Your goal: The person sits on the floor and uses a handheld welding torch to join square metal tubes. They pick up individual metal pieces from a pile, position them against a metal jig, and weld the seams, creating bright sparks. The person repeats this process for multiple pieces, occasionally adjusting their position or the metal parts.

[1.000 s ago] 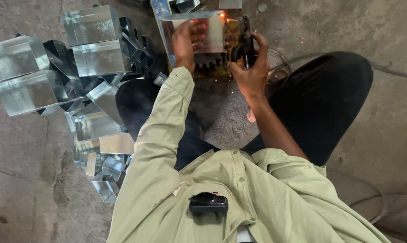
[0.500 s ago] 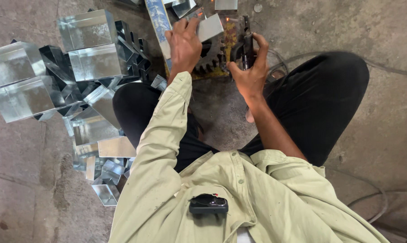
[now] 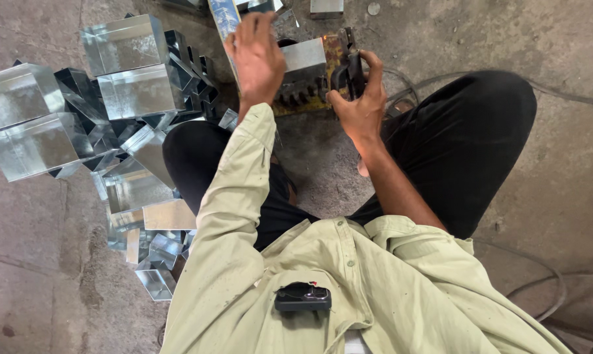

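Left hand (image 3: pixel 257 56) covers most of the sheet-metal piece (image 3: pixel 304 56); contact point not visible. Right hand (image 3: pixel 359 98) wraps the black tool (image 3: pixel 349 65), grip area hidden. Metal strip (image 3: pixel 223 14) cut off at top edge. Stacked boxes (image 3: pixel 80 105): lower ones partly hidden.

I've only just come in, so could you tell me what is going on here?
A person sits on the concrete floor. Their left hand presses on a folded sheet-metal piece lying on a rusty work block. The right hand grips a dark welding holder, with a small orange glow at the metal's edge. Shiny sheet-metal boxes are piled at their left.
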